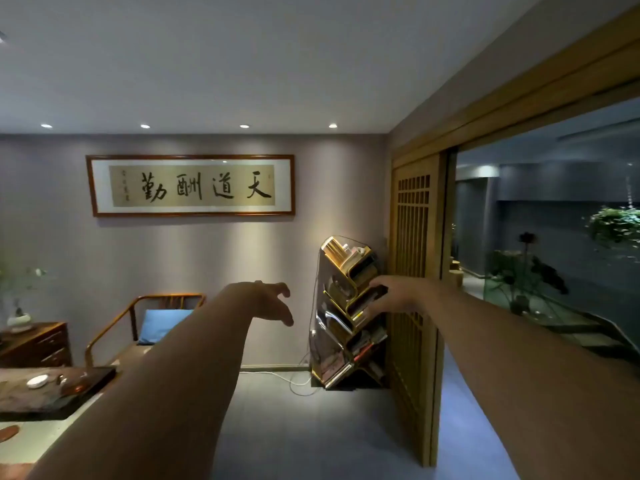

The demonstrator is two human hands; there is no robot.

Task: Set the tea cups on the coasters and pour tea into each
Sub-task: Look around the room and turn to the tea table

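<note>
Both my arms are stretched out in front of me at chest height, away from the tea things. My left hand (270,303) hangs with fingers spread and holds nothing. My right hand (389,296) is also empty, its fingers loosely apart, in line with the bookshelf behind it. At the far lower left, a dark wooden tea tray (86,382) lies on a pale table (41,441). On the tray sit a small white dish or lid (37,381) and a few small dark pieces. A reddish-brown coaster-like piece (8,434) shows at the left edge. No tea cup or teapot is clearly visible.
A wooden armchair (114,327) with a blue cushion stands behind the table. A slanted bookshelf (349,313) stands in the corner, with a white cable (294,382) on the floor. A wooden lattice door (412,271) is on the right, and a dark cabinet (34,344) on the left.
</note>
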